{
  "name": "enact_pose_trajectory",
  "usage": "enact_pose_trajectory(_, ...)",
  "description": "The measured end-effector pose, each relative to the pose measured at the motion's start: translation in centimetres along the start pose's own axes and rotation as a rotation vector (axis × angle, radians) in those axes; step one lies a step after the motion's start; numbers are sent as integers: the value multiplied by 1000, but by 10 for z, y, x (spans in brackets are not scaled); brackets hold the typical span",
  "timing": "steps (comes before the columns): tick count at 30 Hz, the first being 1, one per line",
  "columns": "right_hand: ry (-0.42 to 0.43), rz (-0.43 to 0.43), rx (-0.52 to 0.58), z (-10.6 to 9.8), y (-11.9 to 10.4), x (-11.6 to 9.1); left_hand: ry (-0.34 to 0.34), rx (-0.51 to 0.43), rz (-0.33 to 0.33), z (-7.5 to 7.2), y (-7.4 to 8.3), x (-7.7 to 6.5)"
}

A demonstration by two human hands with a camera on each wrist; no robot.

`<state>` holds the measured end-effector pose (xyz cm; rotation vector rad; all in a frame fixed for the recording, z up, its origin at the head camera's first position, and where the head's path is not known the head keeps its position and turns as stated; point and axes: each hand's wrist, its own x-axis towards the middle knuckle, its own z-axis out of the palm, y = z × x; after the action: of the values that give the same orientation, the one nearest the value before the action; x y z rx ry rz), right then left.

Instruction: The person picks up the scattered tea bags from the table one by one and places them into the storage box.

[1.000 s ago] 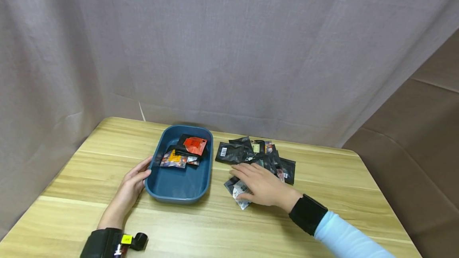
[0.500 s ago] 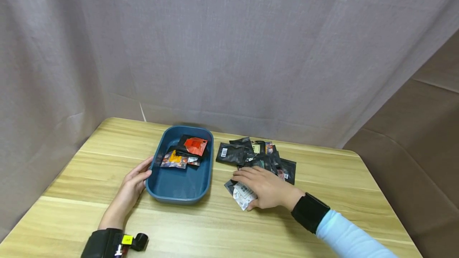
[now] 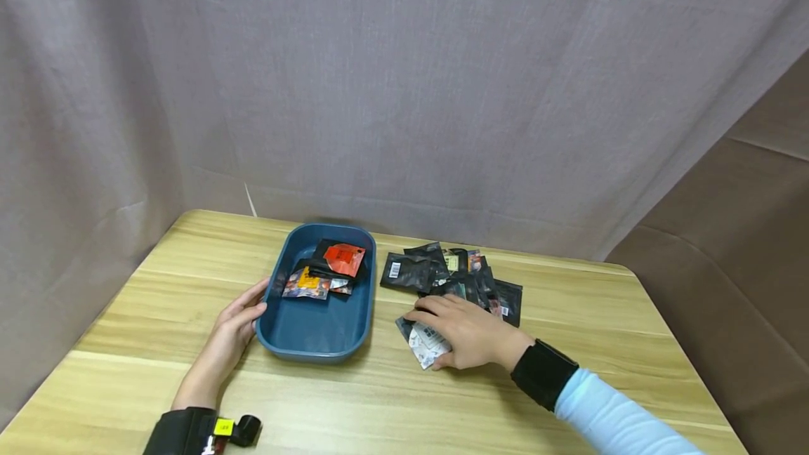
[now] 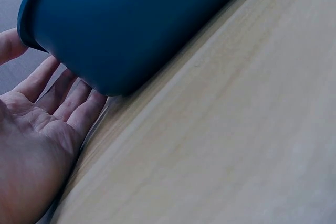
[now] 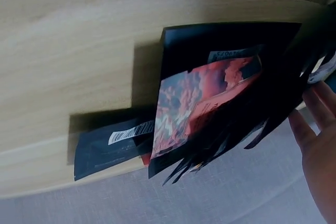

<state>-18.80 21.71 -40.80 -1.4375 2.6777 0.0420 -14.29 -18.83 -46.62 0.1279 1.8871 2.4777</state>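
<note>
My right hand (image 3: 470, 332) pinches a small black-and-white sachet (image 3: 426, 348) at the front of a loose pile, thumb at its near edge and fingers over its far side. In the right wrist view, the fingers (image 5: 317, 114) reach in at the right edge beside dark sachets, and a sachet with a pink picture (image 5: 202, 103) stands tilted up. My left hand (image 3: 234, 321) rests against the left side of a blue plastic bin (image 3: 316, 353). Seen from the left wrist, its fingers (image 4: 73, 100) lie extended along the bin's outer wall, with the thumb by the rim.
Inside the bin lie several sachets, among them a red-and-black one (image 3: 343, 258) and one with an orange label (image 3: 307, 281). A pile of mostly black sachets (image 3: 407, 271) spreads right of the bin. Grey curtain (image 3: 404, 90) hangs behind the wooden table (image 3: 354, 406).
My right thumb has slid off the white label to the sachet's near edge, and the sachet has shifted slightly left. The left hand and the bin stay in place.
</note>
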Motion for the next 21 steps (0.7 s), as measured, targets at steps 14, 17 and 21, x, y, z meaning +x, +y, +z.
enact_pose_trajectory(14,222,149,201,-18,-3,25,10,-8,9,-1,0,-2)
enact_pose_trajectory(17,255,151,220,-23,-7,36,6,-1,7,-1,1,-2)
enact_pose_trajectory(21,282,131,245,-30,-16,52,-4,5,-6,0,1,-2)
